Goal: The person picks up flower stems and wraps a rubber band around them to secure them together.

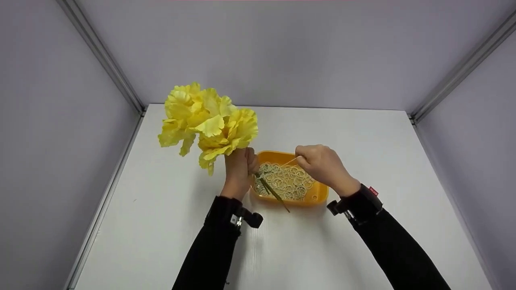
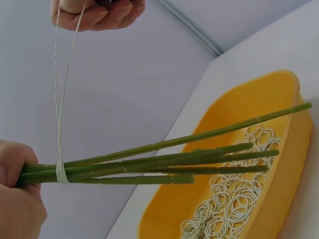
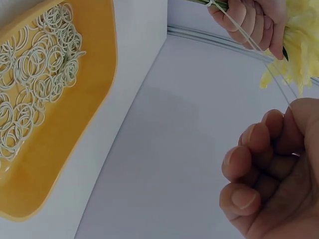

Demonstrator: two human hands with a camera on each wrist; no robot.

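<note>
Above the yellow tub [image 1: 278, 156], we are holding a bunch of yellow flowers [image 1: 207, 125] up by their green stems [image 2: 149, 162]. Our left hand [image 1: 238, 169] is squeezing the stems tight, just left of the tub. A thin rubber band [image 2: 61, 114] is going round the stems, and our right hand [image 1: 320, 163] is pinching it and pulling it long over the tub. Inside the tub, lots of pale bands [image 1: 288, 181] are lying in a heap. Under the tub, the white table [image 1: 169, 209] is spreading out.

One yellow tray [image 1: 318, 196], one flower bunch [image 1: 207, 125], five green stems [image 2: 164, 162], many rubber bands [image 1: 288, 182]
</note>
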